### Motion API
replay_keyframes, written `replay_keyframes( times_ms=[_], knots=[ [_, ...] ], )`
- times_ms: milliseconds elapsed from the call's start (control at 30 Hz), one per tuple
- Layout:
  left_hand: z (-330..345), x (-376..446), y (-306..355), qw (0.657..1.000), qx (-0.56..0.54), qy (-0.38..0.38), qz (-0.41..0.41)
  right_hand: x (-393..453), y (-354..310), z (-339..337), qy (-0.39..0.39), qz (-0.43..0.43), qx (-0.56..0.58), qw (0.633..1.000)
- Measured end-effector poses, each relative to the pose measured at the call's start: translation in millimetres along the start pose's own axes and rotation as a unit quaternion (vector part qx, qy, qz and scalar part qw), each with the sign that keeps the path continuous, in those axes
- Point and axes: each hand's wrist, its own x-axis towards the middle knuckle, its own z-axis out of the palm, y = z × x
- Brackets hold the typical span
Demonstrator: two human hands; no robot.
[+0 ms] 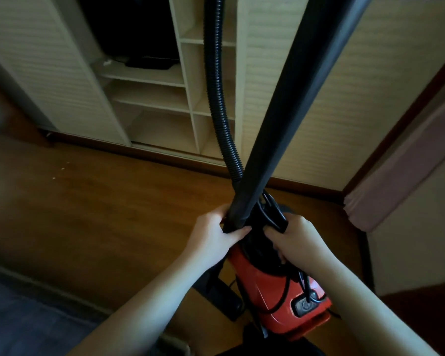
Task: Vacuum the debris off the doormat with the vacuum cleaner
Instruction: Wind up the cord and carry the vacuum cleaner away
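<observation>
We see the left hand (pixel 217 231) with its fingers wrapped around the lower end of the black wand (pixel 288 111). The right hand (pixel 297 237) has its fingers curled tight on a bundle of black cord (pixel 272 214). Just below both sets of fingers sits the red vacuum cleaner (pixel 275 286) on the wooden floor (pixel 100 214); its ribbed hose (pixel 216 98) rises above them.

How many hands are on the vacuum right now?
2. The left hand grips the base of the black tube; the right hand holds the black cord loops above the red vacuum body.
</observation>
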Motion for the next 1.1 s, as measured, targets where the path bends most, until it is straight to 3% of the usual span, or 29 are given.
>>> replay_keyframes(
  times_ms=[200,433,600,833,1100],
  knots=[
    [-35,57,-5,0.997,0.004,0.063,-0.042,94,-44,-7,-0.073,-0.06,-0.027,0.995],
    [-111,85,-40,0.982,-0.037,0.129,-0.131,171,-115,34,-0.171,-0.116,-0.033,0.978],
    [-181,98,-83,0.968,-0.065,0.209,-0.124,226,-179,96,-0.223,-0.142,-0.061,0.963],
    [-291,108,-152,0.954,-0.076,0.254,-0.142,282,-278,187,-0.285,-0.177,-0.047,0.941],
    [-405,137,-216,0.939,-0.049,0.306,-0.152,349,-374,276,-0.29,-0.199,-0.013,0.936]
  ],
)
